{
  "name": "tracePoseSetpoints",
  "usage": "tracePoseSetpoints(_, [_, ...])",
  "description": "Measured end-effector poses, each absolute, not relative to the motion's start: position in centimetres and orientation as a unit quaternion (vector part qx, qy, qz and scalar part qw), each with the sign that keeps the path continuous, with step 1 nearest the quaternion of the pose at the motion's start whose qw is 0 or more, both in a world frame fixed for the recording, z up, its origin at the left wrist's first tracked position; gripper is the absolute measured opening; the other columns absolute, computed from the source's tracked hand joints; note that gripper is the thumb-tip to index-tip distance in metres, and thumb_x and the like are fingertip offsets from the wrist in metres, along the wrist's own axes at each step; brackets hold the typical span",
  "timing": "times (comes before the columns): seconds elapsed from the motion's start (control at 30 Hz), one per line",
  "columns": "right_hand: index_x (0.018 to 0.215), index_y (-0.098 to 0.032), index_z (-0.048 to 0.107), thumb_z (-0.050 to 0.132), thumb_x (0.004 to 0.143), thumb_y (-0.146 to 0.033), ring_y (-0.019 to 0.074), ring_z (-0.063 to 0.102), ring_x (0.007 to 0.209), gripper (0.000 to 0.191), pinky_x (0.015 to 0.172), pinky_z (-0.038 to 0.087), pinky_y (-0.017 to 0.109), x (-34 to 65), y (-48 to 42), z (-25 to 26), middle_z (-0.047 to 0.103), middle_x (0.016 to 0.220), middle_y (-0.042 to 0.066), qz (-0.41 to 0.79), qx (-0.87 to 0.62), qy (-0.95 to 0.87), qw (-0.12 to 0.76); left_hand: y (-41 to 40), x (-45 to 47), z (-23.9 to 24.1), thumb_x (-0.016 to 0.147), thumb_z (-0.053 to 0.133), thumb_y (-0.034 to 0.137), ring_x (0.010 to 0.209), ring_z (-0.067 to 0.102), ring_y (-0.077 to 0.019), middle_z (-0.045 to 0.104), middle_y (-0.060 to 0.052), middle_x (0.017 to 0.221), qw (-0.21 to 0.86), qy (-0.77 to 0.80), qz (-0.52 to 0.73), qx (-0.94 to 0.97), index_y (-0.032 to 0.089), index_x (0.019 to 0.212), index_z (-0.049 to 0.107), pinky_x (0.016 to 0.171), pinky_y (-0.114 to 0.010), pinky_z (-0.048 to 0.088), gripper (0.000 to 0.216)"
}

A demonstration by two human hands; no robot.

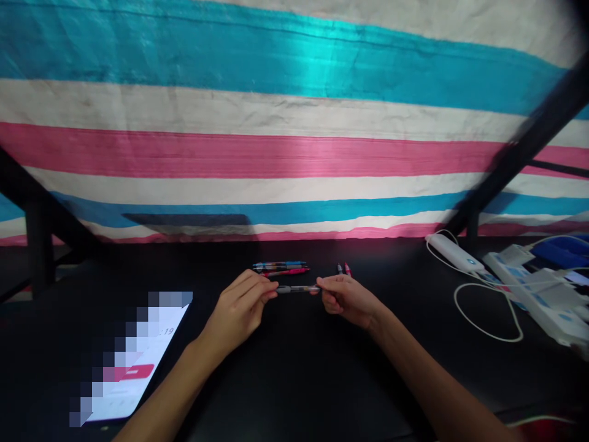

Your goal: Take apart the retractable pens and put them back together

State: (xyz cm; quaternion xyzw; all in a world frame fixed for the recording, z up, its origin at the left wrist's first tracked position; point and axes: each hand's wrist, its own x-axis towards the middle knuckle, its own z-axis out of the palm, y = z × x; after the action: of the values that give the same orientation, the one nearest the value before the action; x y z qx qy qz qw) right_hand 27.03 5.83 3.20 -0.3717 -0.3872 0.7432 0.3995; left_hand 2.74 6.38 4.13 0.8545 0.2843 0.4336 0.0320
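A pen (298, 289) with a clear barrel and a grey section at its left is held level between my two hands, above the black table. My left hand (243, 301) pinches its grey end between thumb and fingers. At the other end, the fingertips of my right hand (347, 298) are closed on the pen's tip. Just beyond my left hand lie several pens (280, 266), with blue, dark and red parts, side by side. Behind my right hand, the ends of a dark pen (340, 268) and a red pen (347, 269) show; the rest is hidden.
A lit tablet or phone screen (151, 350), partly pixelated, is at the left. On the right are a white power strip (536, 294) with plugs, a white device (455, 253) and a looped white cable (490, 339). Striped sheeting (294, 153) hangs behind the black table (294, 368).
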Motion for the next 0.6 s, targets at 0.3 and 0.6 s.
tracePoseSetpoints(0.3, [0.079,-0.015,0.069,0.072,0.077,-0.032,0.0109,0.052,0.069,0.018,0.064,0.042,0.024,24.9,5.8,3.9,0.06,0.075,0.002,0.614,-0.336,-0.357,0.618,5.4,4.9,2.4,0.085,0.061,0.025,0.069,0.059,-0.0133,0.063,0.0,0.075,0.224,0.381,0.371,0.817,0.019,0.087,0.063,0.064,-0.024,0.046,0.006])
tracePoseSetpoints(0.6, [0.075,-0.019,0.053,0.05,0.09,-0.04,0.0078,0.034,0.043,0.026,0.047,0.035,0.022,24.2,7.7,7.1,0.036,0.051,-0.007,0.741,-0.222,-0.242,0.585,5.6,4.9,2.7,0.088,0.056,0.027,0.076,0.058,-0.0135,0.062,-0.001,0.082,0.261,0.362,0.34,0.828,0.019,0.091,0.061,0.071,-0.025,0.045,0.01])
